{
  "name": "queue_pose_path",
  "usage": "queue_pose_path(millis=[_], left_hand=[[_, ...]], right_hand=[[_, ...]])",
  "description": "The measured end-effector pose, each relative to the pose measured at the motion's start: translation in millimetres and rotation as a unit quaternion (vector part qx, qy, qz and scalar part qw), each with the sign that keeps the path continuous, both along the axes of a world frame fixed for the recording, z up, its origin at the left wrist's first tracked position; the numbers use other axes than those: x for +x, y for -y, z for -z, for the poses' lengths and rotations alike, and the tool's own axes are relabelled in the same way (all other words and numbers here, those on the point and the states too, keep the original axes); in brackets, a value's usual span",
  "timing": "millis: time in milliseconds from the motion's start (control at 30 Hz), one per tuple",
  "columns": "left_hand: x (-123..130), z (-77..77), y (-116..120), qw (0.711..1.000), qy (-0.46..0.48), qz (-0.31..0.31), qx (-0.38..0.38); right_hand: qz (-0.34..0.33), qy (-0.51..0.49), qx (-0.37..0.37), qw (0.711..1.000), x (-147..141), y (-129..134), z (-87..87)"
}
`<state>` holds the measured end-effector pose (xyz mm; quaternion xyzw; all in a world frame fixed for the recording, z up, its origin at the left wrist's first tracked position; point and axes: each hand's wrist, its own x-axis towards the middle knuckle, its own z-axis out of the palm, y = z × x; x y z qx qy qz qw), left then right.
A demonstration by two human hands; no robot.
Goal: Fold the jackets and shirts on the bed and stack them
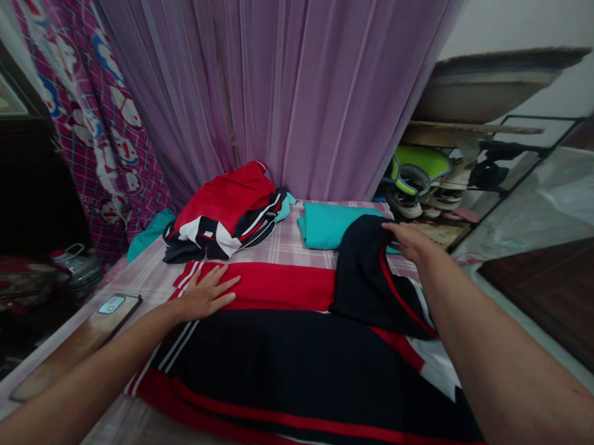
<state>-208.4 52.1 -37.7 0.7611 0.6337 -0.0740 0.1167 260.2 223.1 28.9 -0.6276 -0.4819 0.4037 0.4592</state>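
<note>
A black garment [292,362] with red and white trim lies spread across the checked cloth, its red part [285,286] folded along the far side. My left hand [207,294] rests flat on the left end of the red part, fingers spread, holding nothing. On the right, my right hand [407,240] has its fingers closed on the top edge of a raised black section of the same garment. Directly behind that section sits a folded teal cloth [326,227], partly covered by it.
A heap of red, black and white clothes [224,204] lies at the back left. A phone [78,345] is on the left edge of the checked cloth [286,248]. Purple curtains [301,93] hang behind; a shoe rack [515,185] stands at the right.
</note>
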Motion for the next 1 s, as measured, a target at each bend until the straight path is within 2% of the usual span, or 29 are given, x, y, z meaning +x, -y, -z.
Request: queue_pose_path(millis=[67,133,200,267,333,367,400,433,500,567,633,700,767,900,1000], left_hand=[[2,-6.4,-2,0.999,0.030,-0.019,-0.011],[2,-14.2,-4,0.994,0.099,-0.053,-0.018],[0,-21.8,-5,0.968,0.231,-0.100,-0.007],[-4,-27.7,-4,0.909,0.385,-0.156,0.027],[-9,-30.9,3,0.848,0.489,-0.195,0.056],[-12,-31.6,9,0.833,0.510,-0.203,0.061],[-15,-31.8,17,0.833,0.512,-0.200,0.062],[-16,-31.7,26,0.846,0.497,-0.183,0.054],[-17,-31.5,49,0.895,0.428,-0.122,0.029],[-11,-32.1,76,0.939,0.341,-0.043,0.011],[0,-33.5,104,0.963,0.268,0.015,0.023],[14,-35.4,128,0.973,0.222,0.048,0.041],[27,-36.5,145,0.977,0.198,0.078,0.024],[40,-34.2,153,0.978,0.175,0.116,-0.012],[38,-31.1,145,0.983,0.151,0.106,-0.003]], right_hand=[[-0.050,-0.036,0.020,0.998,-21,15,-31.2],[-0.197,-0.051,0.049,0.978,-50,43,-60.3],[-0.342,-0.003,0.072,0.937,-83,81,-78.8],[-0.487,0.076,0.072,0.867,-114,122,-81.4],[-0.566,0.146,0.081,0.807,-138,161,-69.7],[-0.573,0.180,0.092,0.794,-146,177,-60.6],[-0.577,0.213,0.098,0.783,-151,192,-50.7],[-0.584,0.240,0.095,0.770,-153,205,-41.1],[-0.584,0.287,0.090,0.754,-147,223,-25.0],[-0.564,0.319,0.092,0.756,-130,232,-14.2],[-0.524,0.338,0.101,0.775,-102,234,-6.4],[-0.478,0.365,0.106,0.792,-68,229,2.2],[-0.415,0.426,0.095,0.798,-35,220,13.5],[-0.286,0.555,0.081,0.777,8,204,38.3],[-0.269,0.573,0.113,0.766,9,204,46.6]])
